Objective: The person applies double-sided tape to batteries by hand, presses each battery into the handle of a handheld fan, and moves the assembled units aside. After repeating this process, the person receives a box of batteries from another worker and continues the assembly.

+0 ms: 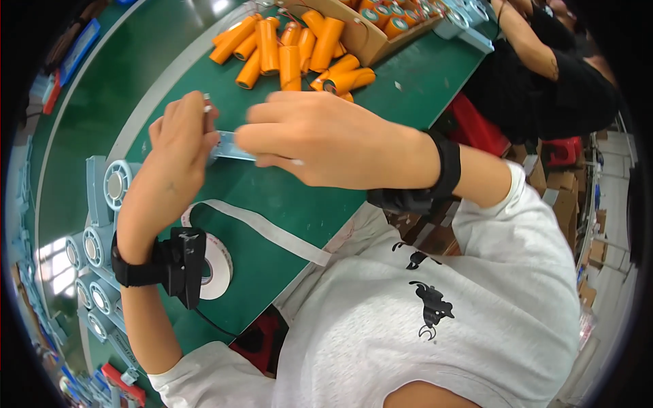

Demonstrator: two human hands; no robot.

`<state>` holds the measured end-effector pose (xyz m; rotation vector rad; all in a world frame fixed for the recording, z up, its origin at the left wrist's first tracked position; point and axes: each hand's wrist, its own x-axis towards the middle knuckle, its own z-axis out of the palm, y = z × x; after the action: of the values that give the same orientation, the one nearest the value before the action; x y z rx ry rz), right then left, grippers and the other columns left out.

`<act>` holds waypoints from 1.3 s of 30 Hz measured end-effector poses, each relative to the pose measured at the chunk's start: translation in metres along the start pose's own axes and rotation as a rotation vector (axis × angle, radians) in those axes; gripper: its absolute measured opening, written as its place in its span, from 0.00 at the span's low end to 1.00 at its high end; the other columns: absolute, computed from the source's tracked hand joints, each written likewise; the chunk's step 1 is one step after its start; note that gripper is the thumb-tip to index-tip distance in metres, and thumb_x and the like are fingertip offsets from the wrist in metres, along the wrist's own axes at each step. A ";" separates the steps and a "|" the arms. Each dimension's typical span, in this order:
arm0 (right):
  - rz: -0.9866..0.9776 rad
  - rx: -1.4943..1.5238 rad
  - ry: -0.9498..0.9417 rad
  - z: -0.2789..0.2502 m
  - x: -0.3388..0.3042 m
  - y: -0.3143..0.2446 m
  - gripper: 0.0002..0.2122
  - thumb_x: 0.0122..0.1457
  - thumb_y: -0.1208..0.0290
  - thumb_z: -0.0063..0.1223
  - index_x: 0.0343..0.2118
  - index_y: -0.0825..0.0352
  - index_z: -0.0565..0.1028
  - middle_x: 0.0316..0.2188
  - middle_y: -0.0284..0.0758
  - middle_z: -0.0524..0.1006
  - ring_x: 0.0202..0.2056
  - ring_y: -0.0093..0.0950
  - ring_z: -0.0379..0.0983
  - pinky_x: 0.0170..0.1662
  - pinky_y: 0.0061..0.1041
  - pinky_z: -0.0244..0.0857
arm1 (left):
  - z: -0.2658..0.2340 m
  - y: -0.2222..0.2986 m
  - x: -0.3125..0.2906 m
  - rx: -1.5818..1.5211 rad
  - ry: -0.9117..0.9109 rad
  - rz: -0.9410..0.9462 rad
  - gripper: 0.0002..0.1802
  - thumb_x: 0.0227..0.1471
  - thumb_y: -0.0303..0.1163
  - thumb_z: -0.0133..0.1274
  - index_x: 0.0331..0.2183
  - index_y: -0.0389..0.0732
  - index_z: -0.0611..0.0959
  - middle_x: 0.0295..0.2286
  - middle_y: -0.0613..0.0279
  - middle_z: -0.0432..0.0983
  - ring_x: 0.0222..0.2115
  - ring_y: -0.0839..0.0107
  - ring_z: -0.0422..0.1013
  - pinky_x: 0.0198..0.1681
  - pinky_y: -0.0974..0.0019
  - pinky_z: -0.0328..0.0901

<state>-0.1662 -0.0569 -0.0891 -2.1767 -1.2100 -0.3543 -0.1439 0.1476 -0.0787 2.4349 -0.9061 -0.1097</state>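
Note:
My left hand (pixel 178 146) is closed, its fingers curled about one end of a light blue plastic part (pixel 235 147). A small whitish bit (pixel 207 103) shows at its fingertips, too small to name. My right hand (pixel 316 136) is closed as well, with thumb and fingers at the other end of the same part, mostly covering it. Both hands are held over the green table (pixel 272 194). Below them lies a roll of white tape (pixel 219 272), with a loose strip (pixel 269 231) trailing right to the table's near edge.
Several orange cylindrical battery packs (pixel 289 64) lie heaped beyond my hands, beside a cardboard box (pixel 381 44) of more. Light blue fan-like housings (pixel 102 248) line the left side. At the upper right sits another person in black (pixel 544 88), near a red stool (pixel 563 151).

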 end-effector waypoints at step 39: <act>0.285 -0.231 -0.128 -0.019 -0.040 0.005 0.06 0.44 0.77 0.54 0.27 0.65 0.75 0.28 0.38 0.73 0.34 0.32 0.72 0.35 0.27 0.66 | -0.087 -0.155 0.057 0.638 0.166 -0.214 0.30 0.27 0.29 0.62 0.40 0.39 0.78 0.45 0.48 0.67 0.47 0.57 0.63 0.50 0.63 0.58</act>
<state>-0.1833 -0.0975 -0.0968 -2.5659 -0.9421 -0.2460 0.0128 0.2491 -0.0776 3.0649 -0.6699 0.3534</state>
